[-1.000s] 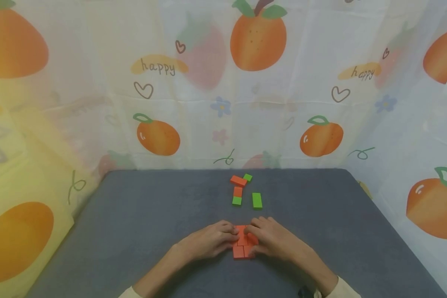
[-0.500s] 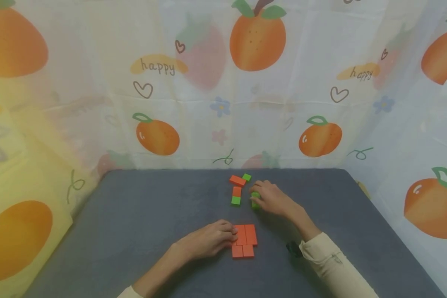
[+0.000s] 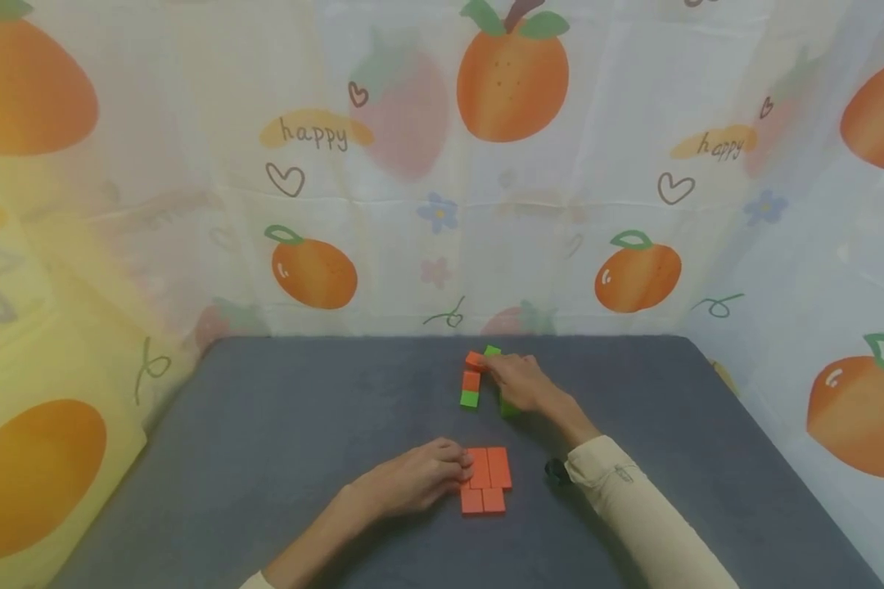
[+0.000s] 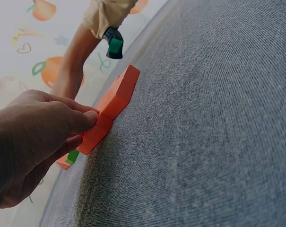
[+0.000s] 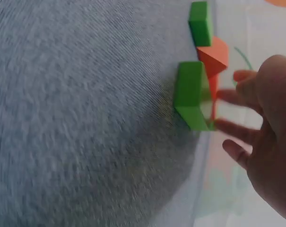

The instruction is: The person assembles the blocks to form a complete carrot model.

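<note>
Orange blocks (image 3: 499,468) lie flat together near the table's front, two longer ones above two small ones, with part of another at the left. My left hand (image 3: 421,477) holds that left side, its thumb and fingers pinching an orange block (image 4: 96,132) in the left wrist view. My right hand (image 3: 521,381) is at the back blocks, fingertips overlapping the right end of a long orange block (image 3: 475,361). In the right wrist view its fingers (image 5: 235,127) are spread and blurred behind a green block (image 5: 189,87), with no block in their grip.
Further back stand a small orange block (image 3: 471,381), a small green block (image 3: 469,399) and another green block (image 3: 493,350). A longer green block (image 3: 510,406) is partly hidden under my right hand. A fruit-printed curtain (image 3: 398,245) borders the grey table (image 3: 302,409).
My right hand has left the orange group, passed over the longer green block and moved on to the back orange block. My left hand has stayed at the group's left side.
</note>
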`<state>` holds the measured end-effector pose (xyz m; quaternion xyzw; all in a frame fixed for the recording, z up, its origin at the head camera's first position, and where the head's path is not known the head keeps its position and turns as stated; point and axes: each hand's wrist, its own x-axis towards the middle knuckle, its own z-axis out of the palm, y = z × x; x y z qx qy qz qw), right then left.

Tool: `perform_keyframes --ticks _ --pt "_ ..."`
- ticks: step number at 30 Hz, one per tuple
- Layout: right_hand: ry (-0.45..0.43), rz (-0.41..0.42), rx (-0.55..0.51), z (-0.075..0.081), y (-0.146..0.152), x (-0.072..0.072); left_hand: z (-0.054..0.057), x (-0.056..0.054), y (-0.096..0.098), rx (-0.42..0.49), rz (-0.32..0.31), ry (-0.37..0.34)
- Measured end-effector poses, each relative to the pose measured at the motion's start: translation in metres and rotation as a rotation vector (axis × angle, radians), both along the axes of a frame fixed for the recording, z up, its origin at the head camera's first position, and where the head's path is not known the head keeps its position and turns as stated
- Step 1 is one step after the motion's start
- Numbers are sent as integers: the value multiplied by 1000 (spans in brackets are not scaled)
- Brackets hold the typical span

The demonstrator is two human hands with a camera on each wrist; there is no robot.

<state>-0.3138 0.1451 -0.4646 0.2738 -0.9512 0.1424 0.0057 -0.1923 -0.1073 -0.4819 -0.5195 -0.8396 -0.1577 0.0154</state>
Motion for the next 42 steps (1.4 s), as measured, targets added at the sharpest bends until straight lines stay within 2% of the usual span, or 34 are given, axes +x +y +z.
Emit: perform_keyframes --ticks 5,8,11,14,20,24,29,33,37,42 --pt "87 -171 95 0 20 5 0 1 2 1 -5 7" --pt "87 -203 135 1 34 10 1 2 2 4 -5 12" --pt "78 -176 147 0 44 15 1 2 2 5 6 -4" --pt "111 -130 121 -1 50 18 2 3 2 4 23 -18" --pt "180 -101 73 -4 60 25 3 3 4 -8 38 -41" --pt "179 -90 113 -2 66 34 4 3 4 -25 49 -43" --pt "185 -65 173 7 75 59 4 4 4 -13 33 -30" --pt "238 -31 181 16 80 82 3 3 2 6 24 -20" --pt "309 33 127 24 82 106 2 3 2 33 18 -28" --pt "303 180 40 36 72 133 1 2 2 53 11 -48"
